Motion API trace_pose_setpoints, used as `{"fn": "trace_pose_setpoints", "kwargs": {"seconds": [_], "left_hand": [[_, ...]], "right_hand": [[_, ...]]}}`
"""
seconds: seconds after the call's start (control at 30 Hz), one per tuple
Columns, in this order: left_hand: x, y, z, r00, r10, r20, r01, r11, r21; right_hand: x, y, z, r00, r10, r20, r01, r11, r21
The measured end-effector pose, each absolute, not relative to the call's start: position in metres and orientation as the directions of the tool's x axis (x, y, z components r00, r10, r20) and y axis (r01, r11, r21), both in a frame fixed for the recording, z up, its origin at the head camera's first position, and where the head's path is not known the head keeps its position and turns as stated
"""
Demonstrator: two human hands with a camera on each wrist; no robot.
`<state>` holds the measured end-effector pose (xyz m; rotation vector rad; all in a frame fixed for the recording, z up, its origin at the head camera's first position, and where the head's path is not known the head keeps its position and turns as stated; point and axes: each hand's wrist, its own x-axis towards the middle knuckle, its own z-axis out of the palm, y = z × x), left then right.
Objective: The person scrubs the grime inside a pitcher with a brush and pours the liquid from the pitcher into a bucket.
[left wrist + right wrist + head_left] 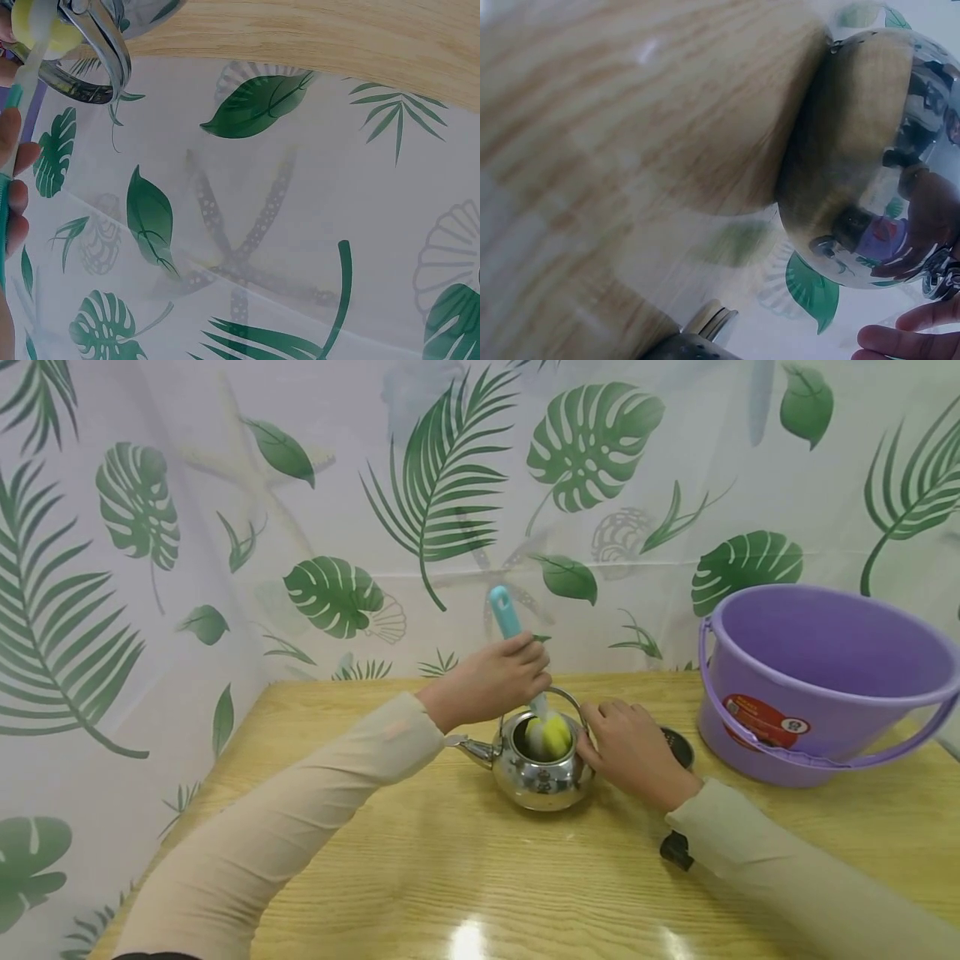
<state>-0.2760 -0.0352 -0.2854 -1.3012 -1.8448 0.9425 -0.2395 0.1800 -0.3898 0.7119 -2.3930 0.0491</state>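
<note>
My left hand (491, 681) grips the teal handle of a bottle brush (504, 612), held steeply with its top leaning left. Its yellow sponge head (551, 737) is down in the open mouth of a shiny metal kettle (542, 787). The kettle stands on the table, its spout (477, 750) pointing left and its bail handle raised. At the kettle's right side, my right hand (633, 747) holds the rim near the handle's base, thumb toward the front. The left wrist view shows the sponge (54, 34) beside the metal handle; the right wrist view shows the kettle's rounded body (855, 150).
A purple bucket (787, 752) with a red label stands at the right of the wooden table (390, 877). A round dark piece (678, 746) lies behind my right hand. A small black item (676, 851) shows by the right sleeve. Leaf-patterned cloth (465, 635) hangs behind the table.
</note>
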Motion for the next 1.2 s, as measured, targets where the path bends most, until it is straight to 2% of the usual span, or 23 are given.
{"fn": "trace_pose_setpoints", "kwargs": {"seconds": [0.17,0.43,0.6,0.87,1.2], "left_hand": [[-0.274,-0.035,-0.284,-0.268,0.959,0.088,0.530,0.223,-0.818],[-0.272,-0.034,-0.279,-0.346,0.938,0.024,0.638,0.254,-0.727],[-0.270,-0.033,-0.275,-0.367,0.930,-0.004,0.664,0.259,-0.702],[-0.265,-0.032,-0.266,-0.359,0.932,-0.049,0.640,0.208,-0.740],[-0.260,-0.028,-0.262,-0.340,0.938,-0.062,0.536,0.139,-0.833]], "right_hand": [[-0.239,0.180,-0.389,-0.653,-0.482,0.583,-0.502,0.853,0.143],[-0.240,0.180,-0.390,-0.660,-0.481,0.577,-0.502,0.854,0.138],[-0.241,0.180,-0.392,-0.656,-0.483,0.580,-0.507,0.851,0.136],[-0.240,0.179,-0.391,-0.663,-0.483,0.572,-0.500,0.854,0.142],[-0.239,0.179,-0.390,-0.675,-0.477,0.563,-0.495,0.859,0.133]]}}
